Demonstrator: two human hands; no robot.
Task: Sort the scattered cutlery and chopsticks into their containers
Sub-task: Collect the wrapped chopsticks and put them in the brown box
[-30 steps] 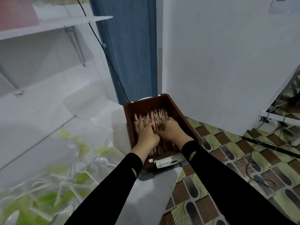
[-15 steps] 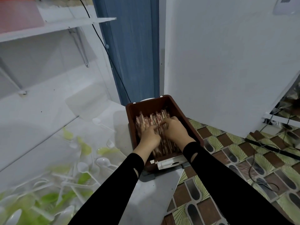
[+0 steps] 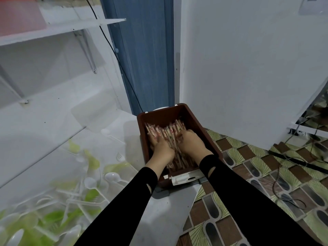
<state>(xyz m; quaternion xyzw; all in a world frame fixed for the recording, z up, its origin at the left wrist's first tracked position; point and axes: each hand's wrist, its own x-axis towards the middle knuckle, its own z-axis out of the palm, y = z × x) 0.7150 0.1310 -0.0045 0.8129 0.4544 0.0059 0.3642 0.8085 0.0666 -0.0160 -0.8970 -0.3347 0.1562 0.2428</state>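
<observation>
Inside the brown box (image 3: 200,125) at the desk's (image 3: 159,219) corner lie the chopsticks (image 3: 168,130). The hands have spread apart: left hand (image 3: 161,148) presses flat, right hand (image 3: 191,142) curls into the bunch. Levelling them, I judge; plastic spoons (image 3: 92,183) await sorting.

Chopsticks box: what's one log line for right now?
stage: tidying chopsticks | left hand: on chopsticks | right hand: on chopsticks | brown box: holds chopsticks | plastic spoons: unsorted

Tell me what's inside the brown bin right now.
A pile of chopsticks, lying lengthwise, fills the brown bin. The left hand and right hand rest on top of it. The bin's floor and the chopsticks beneath the hands are covered.
</observation>
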